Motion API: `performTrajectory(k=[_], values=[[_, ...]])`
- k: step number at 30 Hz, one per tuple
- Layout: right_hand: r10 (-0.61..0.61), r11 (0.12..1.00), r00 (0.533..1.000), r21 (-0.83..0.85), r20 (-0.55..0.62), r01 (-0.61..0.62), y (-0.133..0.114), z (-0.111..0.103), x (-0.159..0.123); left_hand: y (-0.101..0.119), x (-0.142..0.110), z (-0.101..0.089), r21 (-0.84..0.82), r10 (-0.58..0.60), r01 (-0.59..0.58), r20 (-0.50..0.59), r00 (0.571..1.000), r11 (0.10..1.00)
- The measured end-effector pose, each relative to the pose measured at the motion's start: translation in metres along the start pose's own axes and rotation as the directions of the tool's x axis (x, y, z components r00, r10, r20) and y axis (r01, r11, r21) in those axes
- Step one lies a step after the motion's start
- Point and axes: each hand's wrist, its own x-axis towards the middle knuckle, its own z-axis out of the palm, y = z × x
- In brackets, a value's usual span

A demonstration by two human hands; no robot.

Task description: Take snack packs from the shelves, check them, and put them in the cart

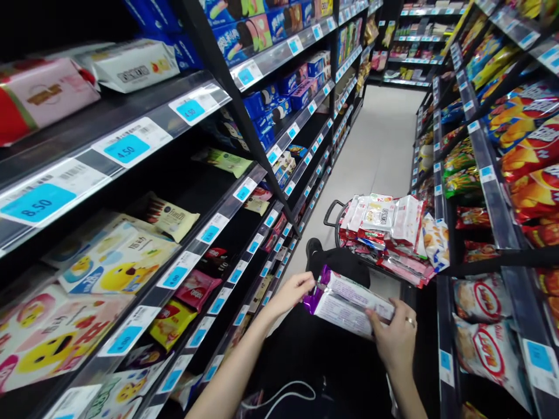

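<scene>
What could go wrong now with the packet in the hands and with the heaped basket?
The pile of packets rises above the rim of the basket, so a bump might make some slide off. The purple-and-white packet is held near its ends by the left hand and the right hand; if one grip loosens, it might drop. The left hand pinches one end, so a hard pull could perhaps tear it.

Shop aisle, shelves of packaged snacks (pixel 535 139) both sides, blue price tags (pixel 126 150) along shelf edges (pixel 65 189)
</scene>
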Motion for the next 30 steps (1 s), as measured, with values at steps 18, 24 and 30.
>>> performTrajectory(k=[18, 24, 30], values=[[0.142, 0.976, 0.983, 0.149, 0.112, -0.158, -0.004, 0.003, 0.002, 0.03, -0.01, -0.002, 0.244, 0.0, 0.008, -0.032, 0.999, 0.97], [0.193, 0.959, 0.962, 0.169, 0.191, -0.226, 0.002, 0.004, 0.002, 0.03, -0.012, 0.011, 0.202, 0.018, 0.004, -0.105, 0.994, 0.979], [0.187, 0.962, 0.962, 0.161, 0.198, -0.22, 0.007, 0.007, -0.001, 0.024, -0.004, 0.013, 0.22, 0.117, -0.083, -0.143, 0.983, 0.972]])
